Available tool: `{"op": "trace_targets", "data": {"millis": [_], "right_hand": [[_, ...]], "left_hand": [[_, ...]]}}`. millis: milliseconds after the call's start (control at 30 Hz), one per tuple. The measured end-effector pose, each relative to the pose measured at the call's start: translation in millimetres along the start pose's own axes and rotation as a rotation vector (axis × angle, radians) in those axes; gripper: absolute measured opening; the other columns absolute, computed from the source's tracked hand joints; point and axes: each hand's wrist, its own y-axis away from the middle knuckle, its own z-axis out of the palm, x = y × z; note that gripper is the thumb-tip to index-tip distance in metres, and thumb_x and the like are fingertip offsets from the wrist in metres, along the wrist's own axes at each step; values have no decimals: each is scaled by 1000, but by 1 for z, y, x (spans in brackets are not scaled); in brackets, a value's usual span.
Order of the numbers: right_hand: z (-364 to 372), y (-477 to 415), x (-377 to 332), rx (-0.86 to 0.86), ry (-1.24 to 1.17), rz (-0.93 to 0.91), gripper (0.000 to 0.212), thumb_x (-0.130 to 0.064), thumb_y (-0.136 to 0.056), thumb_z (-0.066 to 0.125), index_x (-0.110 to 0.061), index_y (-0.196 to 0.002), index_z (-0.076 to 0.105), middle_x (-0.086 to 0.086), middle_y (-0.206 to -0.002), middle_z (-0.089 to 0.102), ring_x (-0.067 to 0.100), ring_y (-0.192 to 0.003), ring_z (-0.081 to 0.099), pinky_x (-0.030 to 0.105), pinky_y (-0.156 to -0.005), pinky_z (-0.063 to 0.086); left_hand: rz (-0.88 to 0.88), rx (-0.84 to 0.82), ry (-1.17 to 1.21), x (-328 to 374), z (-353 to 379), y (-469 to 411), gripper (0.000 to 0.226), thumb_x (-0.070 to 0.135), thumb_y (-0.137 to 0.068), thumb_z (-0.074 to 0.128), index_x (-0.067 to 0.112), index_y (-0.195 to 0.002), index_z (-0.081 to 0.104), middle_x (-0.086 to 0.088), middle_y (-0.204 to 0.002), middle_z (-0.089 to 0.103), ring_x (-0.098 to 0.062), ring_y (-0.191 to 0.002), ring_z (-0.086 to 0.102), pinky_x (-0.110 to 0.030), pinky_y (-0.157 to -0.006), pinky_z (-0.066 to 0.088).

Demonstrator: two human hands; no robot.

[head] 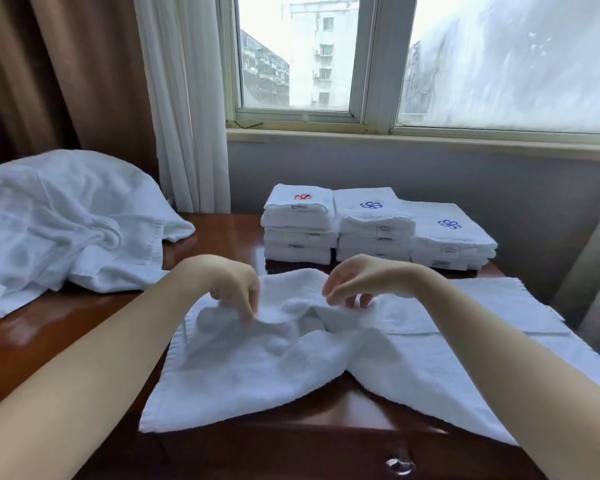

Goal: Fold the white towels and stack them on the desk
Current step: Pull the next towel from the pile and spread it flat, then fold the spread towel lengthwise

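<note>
**Towel bunched mid-desk, both hands on it**

Desk (pixel 66 341): dark glossy wood, window wall behind its far edge.

Loose pile (pixel 66 230) of unfolded white towels: fills the left side and runs off the left edge.

Towel (pixel 257 368) I'm working on: spread across the near-centre of the desk and out to the right edge. Its near hem hangs over the front edge. The middle is rucked up into ridges.

Three folded stacks along the far edge, touching side by side: left stack (pixel 298 226) with a red emblem on top, middle stack (pixel 374 223) and right stack (pixel 451 240) with blue emblems. The right one is lowest.

My left hand (pixel 232 289): fingers curled down, pinching a raised ridge of the towel.

My right hand (pixel 354 282): fingers curled down, tips at the cloth. Can't tell if it's gripping.

Drawer knob (pixel 399 465): below the front edge.
</note>
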Motion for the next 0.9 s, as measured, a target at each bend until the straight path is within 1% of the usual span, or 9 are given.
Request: {"op": "trace_targets", "data": {"millis": [67,167,267,367,433,533,633,733,900], "right_hand": [[6,-4,1,4,16,-9,22,-35,-84,73,-17,-96,74,-4,-82,74,9,-65,61,20,-55,45],[12,-15,-1,272,-70,-93,12,-25,-90,65,-15,-92,73,-1,-77,75,8,-55,53,19,-50,39],[17,-24,-5,464,-106,-144,14,-12,-87,62,-24,-85,71,-7,-71,72,0,-53,53,15,-50,42],[25,-33,-10,507,-30,-136,19,-13,-87,60,-28,-93,70,-9,-94,70,0,-82,63,17,-65,50],[32,-39,-15,479,30,-108,29,-16,-88,58,-25,-113,68,-5,-114,68,9,-105,62,28,-90,52],[45,-48,-26,402,155,-63,43,-23,-90,56,-26,-132,58,-6,-133,59,12,-123,54,34,-107,42],[59,-63,-39,356,272,-40,41,-27,-92,50,-27,-132,58,-6,-136,58,19,-125,53,39,-107,41],[70,-79,-52,332,445,-33,38,-30,-94,45,-29,-130,58,-8,-133,60,22,-122,54,38,-103,41],[80,-97,-64,268,456,-54,40,-26,-88,54,-33,-126,60,-10,-126,61,17,-117,56,36,-98,45]], "left_hand": [[37,-46,170,2,4,2,42,57,-73,78,16,-77,71,4,-67,58,-17,-62,45,-23,-52,34],[70,416,339,2,7,-3,37,57,-86,64,23,-72,72,6,-76,66,-15,-70,59,-32,-62,48],[-8,709,316,-10,11,-6,16,34,-97,53,29,-96,67,7,-98,69,-12,-89,62,-37,-80,54],[-57,603,295,-31,21,-10,36,10,-96,41,30,-116,63,9,-114,66,-13,-105,60,-37,-92,52],[-62,501,323,-43,30,-12,31,20,-96,47,31,-121,61,10,-118,64,-11,-108,59,-35,-95,50],[-27,482,401,-55,41,-16,20,36,-97,49,34,-112,62,11,-119,63,-9,-108,58,-33,-97,48],[3,498,424,-65,48,-15,28,20,-100,43,30,-116,63,8,-122,63,-12,-114,57,-36,-101,47],[7,465,404,-80,55,-8,24,30,-97,53,33,-120,58,11,-116,61,-10,-106,59,-35,-95,51],[-44,588,339,-98,63,2,6,39,-95,52,37,-96,57,15,-100,61,-3,-92,58,-31,-84,51]]}}
